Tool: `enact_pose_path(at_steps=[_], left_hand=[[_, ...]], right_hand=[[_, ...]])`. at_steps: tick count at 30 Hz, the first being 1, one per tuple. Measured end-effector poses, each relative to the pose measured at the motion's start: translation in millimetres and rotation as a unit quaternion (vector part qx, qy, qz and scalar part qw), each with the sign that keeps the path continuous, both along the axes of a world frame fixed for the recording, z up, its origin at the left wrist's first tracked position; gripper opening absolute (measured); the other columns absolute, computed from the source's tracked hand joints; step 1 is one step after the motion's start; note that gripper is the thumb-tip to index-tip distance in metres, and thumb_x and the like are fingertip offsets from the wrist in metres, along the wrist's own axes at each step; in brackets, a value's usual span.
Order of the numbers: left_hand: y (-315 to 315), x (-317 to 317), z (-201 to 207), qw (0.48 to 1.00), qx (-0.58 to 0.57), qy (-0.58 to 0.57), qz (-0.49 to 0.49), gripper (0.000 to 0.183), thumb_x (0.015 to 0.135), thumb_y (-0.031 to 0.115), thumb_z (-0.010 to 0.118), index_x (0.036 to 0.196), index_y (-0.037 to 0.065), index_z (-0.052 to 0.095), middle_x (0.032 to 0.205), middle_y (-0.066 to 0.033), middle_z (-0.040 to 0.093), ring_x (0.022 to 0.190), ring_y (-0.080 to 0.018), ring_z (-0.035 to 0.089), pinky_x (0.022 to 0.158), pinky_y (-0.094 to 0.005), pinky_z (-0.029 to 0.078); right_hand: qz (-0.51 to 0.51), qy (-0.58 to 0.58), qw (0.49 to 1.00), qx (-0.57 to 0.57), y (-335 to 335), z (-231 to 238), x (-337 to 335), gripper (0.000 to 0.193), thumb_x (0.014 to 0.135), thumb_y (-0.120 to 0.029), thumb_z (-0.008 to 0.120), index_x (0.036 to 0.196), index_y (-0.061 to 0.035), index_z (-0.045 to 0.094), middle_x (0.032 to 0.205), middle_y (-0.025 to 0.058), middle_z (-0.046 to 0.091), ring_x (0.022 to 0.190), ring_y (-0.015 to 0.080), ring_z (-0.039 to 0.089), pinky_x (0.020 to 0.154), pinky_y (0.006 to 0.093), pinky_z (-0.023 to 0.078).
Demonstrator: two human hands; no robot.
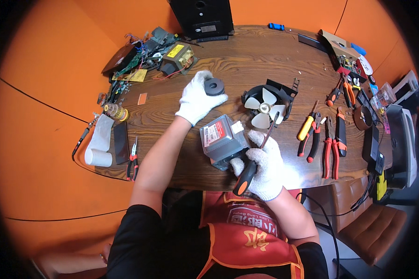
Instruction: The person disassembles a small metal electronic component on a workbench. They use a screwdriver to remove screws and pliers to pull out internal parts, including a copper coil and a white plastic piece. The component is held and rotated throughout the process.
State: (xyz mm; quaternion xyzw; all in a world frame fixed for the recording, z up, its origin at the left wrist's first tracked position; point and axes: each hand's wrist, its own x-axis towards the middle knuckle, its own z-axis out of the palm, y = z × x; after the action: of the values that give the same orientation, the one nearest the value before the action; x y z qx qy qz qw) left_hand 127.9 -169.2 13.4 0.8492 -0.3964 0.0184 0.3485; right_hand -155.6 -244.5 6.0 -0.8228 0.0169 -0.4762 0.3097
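My left hand [195,101], in a white knit glove, is closed around a dark grey ring magnet [214,92] and holds it above the middle of the table. My gloved right hand [268,168] grips a screwdriver [246,178] with a black and orange handle, its shaft slanting up and away. Against that hand's thumb and fingers is a grey metal magnetron box [219,139] with a red and white label; its lower end is partly hidden. Just beyond the screwdriver's shaft lies a fan [264,108] with pale blades in a black frame.
Red-handled pliers [328,153], cutters [312,145] and a yellow screwdriver [307,126] lie at right. A transformer [178,56] and circuit boards sit at the far left. A white roll [99,157] and needle-nose pliers [133,162] are near left. A black box [205,18] stands at the back.
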Motion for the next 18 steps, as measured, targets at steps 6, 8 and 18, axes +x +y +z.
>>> enact_pose_path(at_steps=[6, 8, 18], left_hand=[[2, 11, -6, 0.991, 0.082, -0.085, -0.059, 0.09, 0.078, 0.048, 0.094, 0.152, 0.005, 0.065, 0.141, -0.0193, 0.07, 0.134, -0.0393, 0.063, 0.12, -0.0484, 0.048], [2, 13, -5, 0.987, 0.118, -0.083, -0.075, 0.085, 0.08, 0.05, 0.092, 0.148, 0.005, 0.068, 0.144, -0.0192, 0.069, 0.137, -0.0394, 0.062, 0.121, -0.049, 0.047], [6, 7, -12, 0.991, 0.098, -0.08, -0.049, 0.074, 0.084, 0.048, 0.089, 0.142, 0.005, 0.072, 0.14, -0.0196, 0.071, 0.136, -0.0404, 0.064, 0.12, -0.0479, 0.048]], right_hand=[[-0.002, 0.022, 1.0, 0.003, -2, 2, -1, 0.038, 0.082, -0.022, 0.096, 0.103, -0.0053, 0.068, 0.124, 0.0265, 0.073, 0.115, 0.0479, 0.073, 0.098, 0.0541, 0.061], [-0.009, 0.021, 1.0, 0.006, -2, 0, 0, 0.038, 0.082, -0.021, 0.096, 0.103, -0.0051, 0.068, 0.124, 0.0265, 0.073, 0.115, 0.0478, 0.073, 0.099, 0.0544, 0.06], [-0.027, 0.004, 0.999, 0.022, -1, -3, -1, 0.037, 0.08, -0.022, 0.096, 0.103, -0.0067, 0.07, 0.125, 0.025, 0.075, 0.117, 0.0454, 0.073, 0.1, 0.0521, 0.06]])
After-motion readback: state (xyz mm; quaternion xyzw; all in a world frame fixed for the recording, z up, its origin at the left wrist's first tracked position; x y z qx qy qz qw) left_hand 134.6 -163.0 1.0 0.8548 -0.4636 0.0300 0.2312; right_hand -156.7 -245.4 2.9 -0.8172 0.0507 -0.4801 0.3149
